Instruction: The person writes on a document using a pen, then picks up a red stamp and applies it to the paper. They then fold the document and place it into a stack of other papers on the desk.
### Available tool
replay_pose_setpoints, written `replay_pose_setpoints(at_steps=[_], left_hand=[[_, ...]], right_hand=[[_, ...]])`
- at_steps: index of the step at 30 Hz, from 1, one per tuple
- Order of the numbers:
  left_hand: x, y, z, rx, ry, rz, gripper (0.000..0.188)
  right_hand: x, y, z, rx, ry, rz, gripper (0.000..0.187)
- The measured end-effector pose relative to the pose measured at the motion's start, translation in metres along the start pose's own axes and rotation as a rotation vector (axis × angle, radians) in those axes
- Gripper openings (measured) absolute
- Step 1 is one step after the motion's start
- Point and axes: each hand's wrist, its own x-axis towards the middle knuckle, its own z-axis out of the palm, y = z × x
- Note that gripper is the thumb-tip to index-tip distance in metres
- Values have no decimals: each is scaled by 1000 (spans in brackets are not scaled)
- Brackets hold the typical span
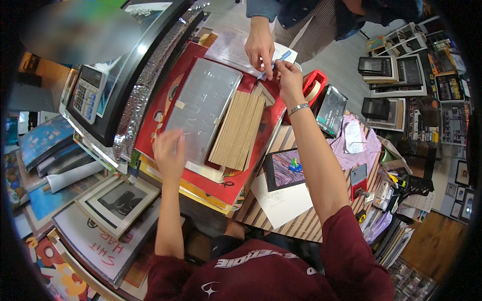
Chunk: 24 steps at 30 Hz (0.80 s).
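My right hand (290, 83), with a metal bracelet at the wrist, reaches forward and pinches a slim blue pen (284, 56). Another person's hand (259, 46) comes from the far side and meets my fingers at the same pen; their exact contact is partly hidden. Slightly blurred, my left hand (169, 150) hovers by the near left edge of a translucent plastic case (206, 105), fingers loosely apart and holding nothing. Beside the case stands a tight row of tan card sleeves (238, 130). Both rest on red printed sheets (208, 184).
Right of the pile are a red tape dispenser (315, 85), a dark box (331, 110), a tablet (285, 169) and white paper (282, 203) on a striped table (306, 226). Bubble-wrapped frames (145, 95) carrying a calculator (88, 95) rise at the left.
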Motion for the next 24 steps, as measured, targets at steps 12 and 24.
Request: replay_pose_setpoints(at_steps=[12, 24], left_hand=[[-163, 63, -111, 6, -188, -356, 16], [-154, 205, -34, -354, -371, -139, 14]], right_hand=[[-57, -29, 20, 17, 110, 1, 14], [-401, -55, -361, -743, 748, -69, 22]])
